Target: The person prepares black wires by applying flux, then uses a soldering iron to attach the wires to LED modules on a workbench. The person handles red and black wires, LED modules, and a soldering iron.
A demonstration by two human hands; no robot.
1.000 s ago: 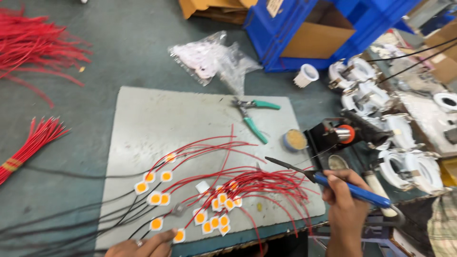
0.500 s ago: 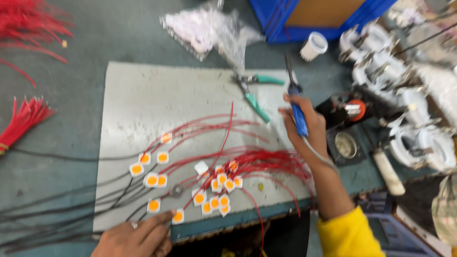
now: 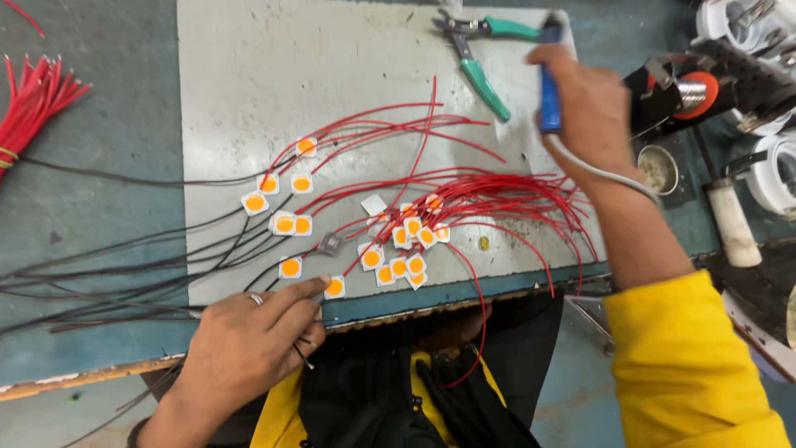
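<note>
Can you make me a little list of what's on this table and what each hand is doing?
Left hand: rests at the table's front edge, fingers touching black wires
Right hand: grips a blue-handled tool with a grey cord
Work board: grey, scuffed
Small square chips: white with orange middles, joined to red wires
Pliers: green handles, lying on the board
Spare red wires: bundled at left

Matt, scuffed grey work board [image 3: 274, 83]; worn painted bench top [image 3: 99, 182], chipped along its edge. Glossy red plastic-sheathed wires [image 3: 497, 195]. Smooth blue plastic tool handle [image 3: 549, 95]. Green rubbery grips on metal pliers [image 3: 485, 70]. Bright yellow cloth sleeve [image 3: 688, 365].
</note>
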